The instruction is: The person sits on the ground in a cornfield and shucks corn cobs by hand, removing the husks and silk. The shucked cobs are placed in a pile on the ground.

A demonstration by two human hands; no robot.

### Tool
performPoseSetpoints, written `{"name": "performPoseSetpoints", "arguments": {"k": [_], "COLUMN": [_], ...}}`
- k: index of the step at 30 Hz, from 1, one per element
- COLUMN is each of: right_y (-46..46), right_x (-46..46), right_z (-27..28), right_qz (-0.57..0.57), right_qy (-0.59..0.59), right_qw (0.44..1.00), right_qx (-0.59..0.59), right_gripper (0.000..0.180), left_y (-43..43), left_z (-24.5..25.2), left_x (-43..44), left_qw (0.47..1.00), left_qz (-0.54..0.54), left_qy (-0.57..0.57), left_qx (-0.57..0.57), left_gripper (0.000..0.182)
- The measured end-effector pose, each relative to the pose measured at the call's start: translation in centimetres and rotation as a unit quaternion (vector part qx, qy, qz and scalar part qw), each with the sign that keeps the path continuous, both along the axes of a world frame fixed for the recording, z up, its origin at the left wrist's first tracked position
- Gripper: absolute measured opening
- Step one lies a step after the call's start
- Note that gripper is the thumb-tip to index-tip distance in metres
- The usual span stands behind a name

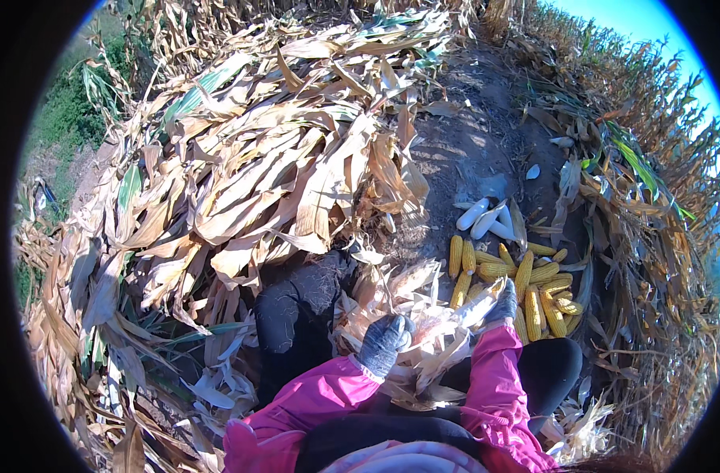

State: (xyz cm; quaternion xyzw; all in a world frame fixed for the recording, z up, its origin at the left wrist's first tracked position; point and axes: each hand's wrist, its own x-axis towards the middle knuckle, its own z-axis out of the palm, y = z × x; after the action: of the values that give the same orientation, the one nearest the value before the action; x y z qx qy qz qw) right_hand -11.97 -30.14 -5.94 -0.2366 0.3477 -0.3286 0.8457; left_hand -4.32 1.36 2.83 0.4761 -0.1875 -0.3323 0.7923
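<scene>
My left hand (386, 342), in a grey knit glove, is curled into a fist over the heap of stripped husks. Whether its fingers pinch anything is hidden. My right hand (501, 306), gloved the same way, grips a pale corn husk (477, 308) that sticks out toward the left; whether an ear is inside it is not clear. Loose dry husks (439, 355) lie between my legs, under and between both hands. Just beyond the right hand lies a pile of bare yellow corn ears (534, 290).
Dry cut cornstalks (265, 159) form a large heap ahead and left. White ears (484, 219) lie on bare soil (460, 142) beyond the yellow pile. Standing corn (661, 148) lines the right side. My bent knees, left (283, 313) and right (558, 366), flank the husks.
</scene>
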Motion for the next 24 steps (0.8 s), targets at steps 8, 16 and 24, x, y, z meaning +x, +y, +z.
{"name": "performPoseSetpoints", "arguments": {"k": [8,16,24], "right_y": [5.1,17.2,17.1], "right_x": [2.4,4.8,4.5], "right_z": [10.4,15.7,12.8], "right_qz": [-0.129,0.067,0.199], "right_qy": [0.083,0.029,-0.075], "right_qw": [0.960,0.941,0.957], "right_qx": [-0.236,-0.329,-0.199], "right_gripper": [0.023,0.020,0.031], "left_y": [2.4,-2.9,-2.2], "left_z": [2.1,2.9,-0.3], "left_x": [5.0,-0.8,0.6], "left_qw": [0.873,0.876,0.985], "left_qz": [0.254,-0.023,-0.084], "left_qy": [-0.355,-0.348,-0.066], "left_qx": [0.218,0.333,0.136], "left_gripper": [0.056,0.065,0.066]}}
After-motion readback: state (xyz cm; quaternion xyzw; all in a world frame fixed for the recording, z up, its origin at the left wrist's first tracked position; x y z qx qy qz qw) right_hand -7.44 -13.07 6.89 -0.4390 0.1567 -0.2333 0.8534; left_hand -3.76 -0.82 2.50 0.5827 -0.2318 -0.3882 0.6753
